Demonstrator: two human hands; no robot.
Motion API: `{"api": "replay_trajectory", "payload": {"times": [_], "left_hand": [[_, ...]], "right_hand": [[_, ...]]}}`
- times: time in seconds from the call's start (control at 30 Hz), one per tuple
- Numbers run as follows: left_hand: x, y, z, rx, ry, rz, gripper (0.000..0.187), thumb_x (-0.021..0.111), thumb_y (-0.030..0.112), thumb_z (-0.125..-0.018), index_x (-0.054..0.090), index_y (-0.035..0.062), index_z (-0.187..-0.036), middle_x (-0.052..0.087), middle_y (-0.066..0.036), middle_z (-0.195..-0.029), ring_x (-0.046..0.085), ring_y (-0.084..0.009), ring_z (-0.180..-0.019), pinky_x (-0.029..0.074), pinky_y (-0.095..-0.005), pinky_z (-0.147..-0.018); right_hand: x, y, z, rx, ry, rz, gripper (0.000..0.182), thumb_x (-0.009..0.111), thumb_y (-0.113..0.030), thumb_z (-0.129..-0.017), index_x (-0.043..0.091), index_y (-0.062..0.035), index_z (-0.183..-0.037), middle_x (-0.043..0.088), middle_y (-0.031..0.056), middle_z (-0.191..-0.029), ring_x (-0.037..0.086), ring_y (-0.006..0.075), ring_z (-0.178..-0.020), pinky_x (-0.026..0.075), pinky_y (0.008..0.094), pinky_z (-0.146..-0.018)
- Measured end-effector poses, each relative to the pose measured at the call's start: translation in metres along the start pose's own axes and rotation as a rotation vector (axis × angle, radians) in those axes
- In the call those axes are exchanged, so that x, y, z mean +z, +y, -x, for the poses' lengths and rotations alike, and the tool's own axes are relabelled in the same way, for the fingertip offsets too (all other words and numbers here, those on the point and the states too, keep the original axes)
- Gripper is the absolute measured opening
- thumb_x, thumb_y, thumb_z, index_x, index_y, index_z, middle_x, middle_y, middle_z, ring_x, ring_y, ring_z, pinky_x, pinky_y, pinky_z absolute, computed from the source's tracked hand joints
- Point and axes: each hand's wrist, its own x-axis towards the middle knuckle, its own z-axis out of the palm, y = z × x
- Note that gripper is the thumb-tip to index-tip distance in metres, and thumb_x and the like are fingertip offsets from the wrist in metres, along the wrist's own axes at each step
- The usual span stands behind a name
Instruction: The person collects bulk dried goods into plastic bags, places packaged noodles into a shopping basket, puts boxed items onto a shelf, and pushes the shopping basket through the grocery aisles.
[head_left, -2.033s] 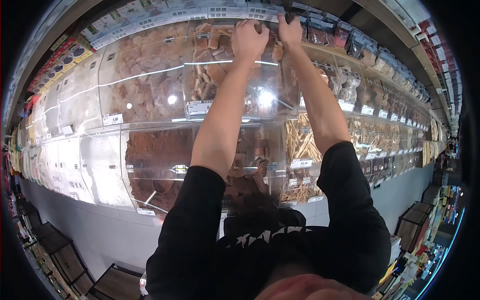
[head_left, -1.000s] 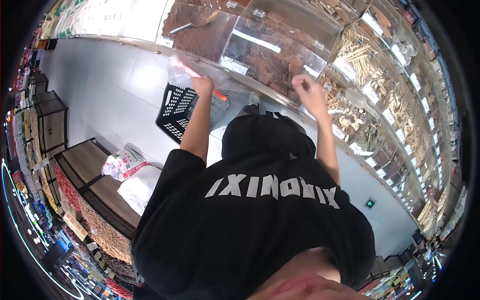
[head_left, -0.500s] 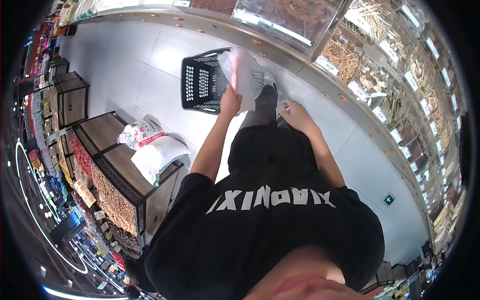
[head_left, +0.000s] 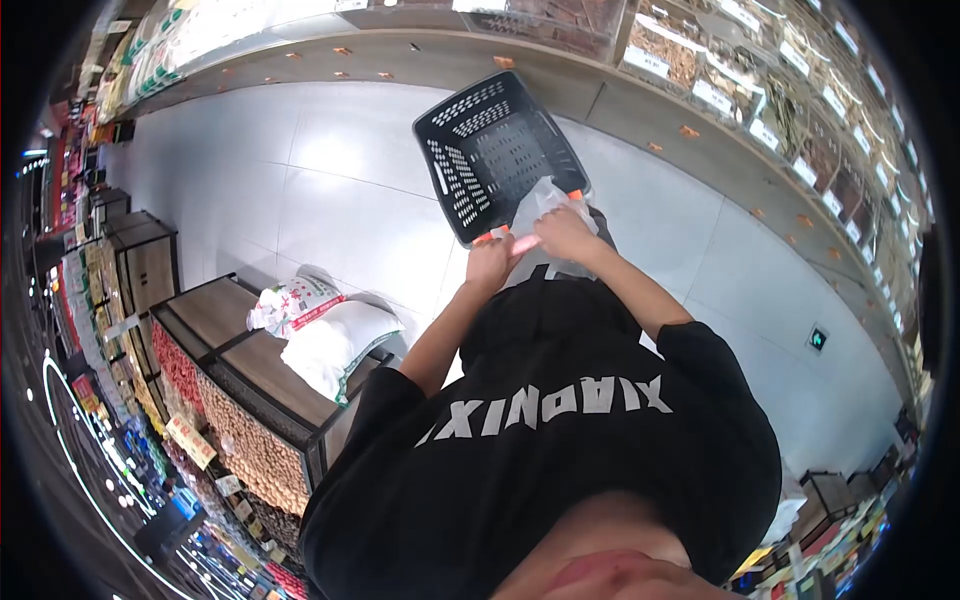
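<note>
My left hand (head_left: 490, 265) is closed on a clear plastic bag (head_left: 541, 200) at its rolled pink strip (head_left: 524, 244). My right hand (head_left: 566, 232) grips the same bag a little higher, its fingers bunched in the film. Just beyond both hands is a black shopping basket (head_left: 500, 150) with perforated walls and nothing seen inside. Orange parts (head_left: 576, 195) show at its near rim, close to my hands. Whether a finger also touches the basket cannot be made out. Part of the bag hangs down behind my hands, over dark trousers.
To the left, a wooden display stand (head_left: 235, 340) bears white printed sacks (head_left: 335, 340) and bins of nuts (head_left: 255, 440). Along the front and right run shelves of dried goods in clear bins (head_left: 665, 55) with price tags. A pale tiled floor (head_left: 340, 150) lies between.
My right hand has come from beside my leg to the bag, joining my left hand. Both hands are nearer my body. The basket looks turned and shifted right in view.
</note>
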Motion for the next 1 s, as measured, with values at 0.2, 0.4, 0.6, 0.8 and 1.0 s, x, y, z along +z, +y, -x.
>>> {"api": "replay_trajectory", "payload": {"times": [0.2,0.4,0.6,0.8,1.0], "left_hand": [[0.010,-0.040,0.082,0.287,0.023,-0.049,0.029,0.074,0.034,-0.078,0.062,0.0068,-0.075,0.065,-0.013,-0.068,0.067,-0.0312,-0.069,0.052,-0.0423,-0.069],[-0.001,-0.084,0.097,0.656,-0.138,-0.212,0.024,0.068,0.031,-0.078,0.063,0.0102,-0.069,0.065,-0.010,-0.063,0.068,-0.0276,-0.063,0.054,-0.0392,-0.064],[-0.008,-0.072,0.064,1.001,-0.208,-0.321,0.014,0.071,0.026,-0.072,0.064,0.0140,-0.074,0.067,-0.004,-0.071,0.068,-0.0232,-0.071,0.053,-0.0382,-0.066],[-0.012,-0.030,0.031,1.096,-0.223,-0.400,0.015,0.073,0.024,-0.070,0.068,0.0141,-0.080,0.068,-0.003,-0.080,0.066,-0.0214,-0.091,0.049,-0.0385,-0.082],[-0.008,0.015,0.003,0.866,-0.252,-0.464,0.022,0.075,0.026,-0.074,0.075,0.0123,-0.091,0.067,-0.009,-0.100,0.057,-0.0268,-0.112,0.040,-0.0446,-0.100]], "right_hand": [[0.085,-0.112,0.061,0.136,0.237,-0.211,0.023,0.065,-0.028,-0.081,0.068,-0.0058,-0.086,0.069,0.0153,-0.082,0.068,0.0337,-0.078,0.052,0.0464,-0.073],[0.141,-0.203,0.067,0.442,0.252,-0.457,0.028,0.062,-0.033,-0.087,0.068,-0.0073,-0.095,0.072,0.0162,-0.084,0.070,0.0346,-0.081,0.052,0.0518,-0.072],[0.146,-0.233,0.077,0.615,0.319,-0.554,0.035,0.061,-0.038,-0.093,0.065,-0.0047,-0.100,0.070,0.0208,-0.090,0.069,0.0398,-0.084,0.052,0.0508,-0.075],[0.148,-0.223,0.086,0.711,0.437,-0.647,0.041,0.061,-0.039,-0.093,0.063,0.0015,-0.100,0.069,0.0251,-0.090,0.067,0.0437,-0.087,0.052,0.0532,-0.078],[0.151,-0.195,0.086,0.811,0.632,-0.669,0.044,0.061,-0.040,-0.093,0.060,0.0042,-0.092,0.066,0.0283,-0.083,0.065,0.0465,-0.082,0.050,0.0539,-0.075]]}}
